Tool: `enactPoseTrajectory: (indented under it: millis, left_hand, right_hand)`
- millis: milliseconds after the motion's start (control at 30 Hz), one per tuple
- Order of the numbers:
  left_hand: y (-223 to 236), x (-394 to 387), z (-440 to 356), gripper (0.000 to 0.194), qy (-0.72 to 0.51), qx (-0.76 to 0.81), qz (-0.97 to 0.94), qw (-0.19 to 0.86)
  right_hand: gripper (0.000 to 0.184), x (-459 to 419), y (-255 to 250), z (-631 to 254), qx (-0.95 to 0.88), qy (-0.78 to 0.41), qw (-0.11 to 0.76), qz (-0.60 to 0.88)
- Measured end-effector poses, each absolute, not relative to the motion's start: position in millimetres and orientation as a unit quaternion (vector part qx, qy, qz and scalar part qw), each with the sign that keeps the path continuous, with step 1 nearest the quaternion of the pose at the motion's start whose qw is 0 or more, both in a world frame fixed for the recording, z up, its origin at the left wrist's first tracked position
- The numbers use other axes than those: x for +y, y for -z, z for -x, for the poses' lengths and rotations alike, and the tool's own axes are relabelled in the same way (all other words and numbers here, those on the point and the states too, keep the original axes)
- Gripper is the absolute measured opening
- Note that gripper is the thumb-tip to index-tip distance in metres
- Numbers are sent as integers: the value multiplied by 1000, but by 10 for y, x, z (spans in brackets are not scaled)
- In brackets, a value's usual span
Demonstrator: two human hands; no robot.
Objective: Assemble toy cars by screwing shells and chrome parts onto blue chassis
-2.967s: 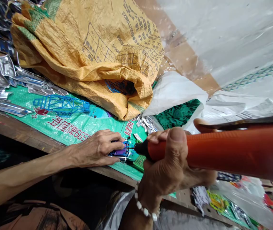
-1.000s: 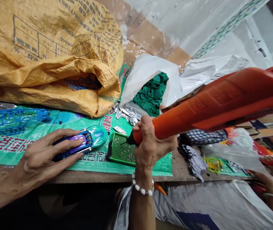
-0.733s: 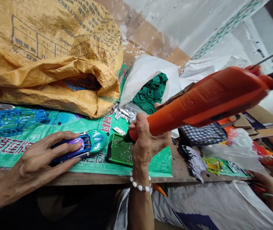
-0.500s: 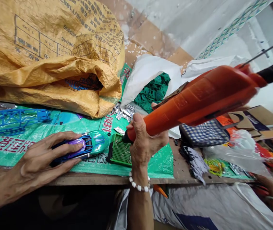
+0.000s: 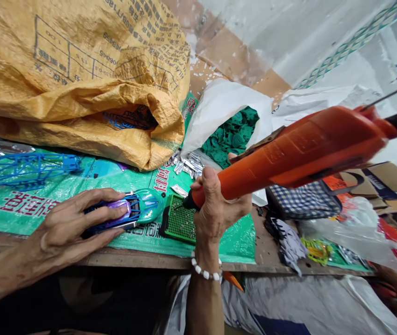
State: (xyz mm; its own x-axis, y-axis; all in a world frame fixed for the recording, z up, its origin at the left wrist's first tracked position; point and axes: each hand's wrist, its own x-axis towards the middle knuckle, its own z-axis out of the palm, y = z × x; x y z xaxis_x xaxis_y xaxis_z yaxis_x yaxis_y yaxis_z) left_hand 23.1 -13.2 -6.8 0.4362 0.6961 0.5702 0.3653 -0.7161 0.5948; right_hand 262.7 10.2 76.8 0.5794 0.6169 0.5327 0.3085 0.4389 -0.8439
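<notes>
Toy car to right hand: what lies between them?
In the head view, the green gridded tray lies between the toy car and the right hand, with the black tip of the orange driver over it.

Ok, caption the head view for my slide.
Left hand grips a toy car; right hand holds an orange electric screwdriver, nose over a green perforated tray.
</notes>
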Motion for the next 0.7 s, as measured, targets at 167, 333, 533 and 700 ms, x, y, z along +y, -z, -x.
enactPoseTrajectory:
  millis: [167,333,533,700]
  left_hand:
    - [74,-98,-259,38,-417,317,-834,175]
    - [61,-82,-257,31,-412,316,-831,200]
    - [112,-103,-228,32,-423,319,-823,205]
    - [65,-88,-260,31,-430,308,-829,181]
  right_hand:
    - [50,67,-897,-2611,-443,-98,726,517]
    - [58,61,-1031,-2586,-439,-104,725,520]
    - [59,172,-920,-2596,-430,-129,738,504]
    - [61,212,-868,-2632,-425,-113,740,510]
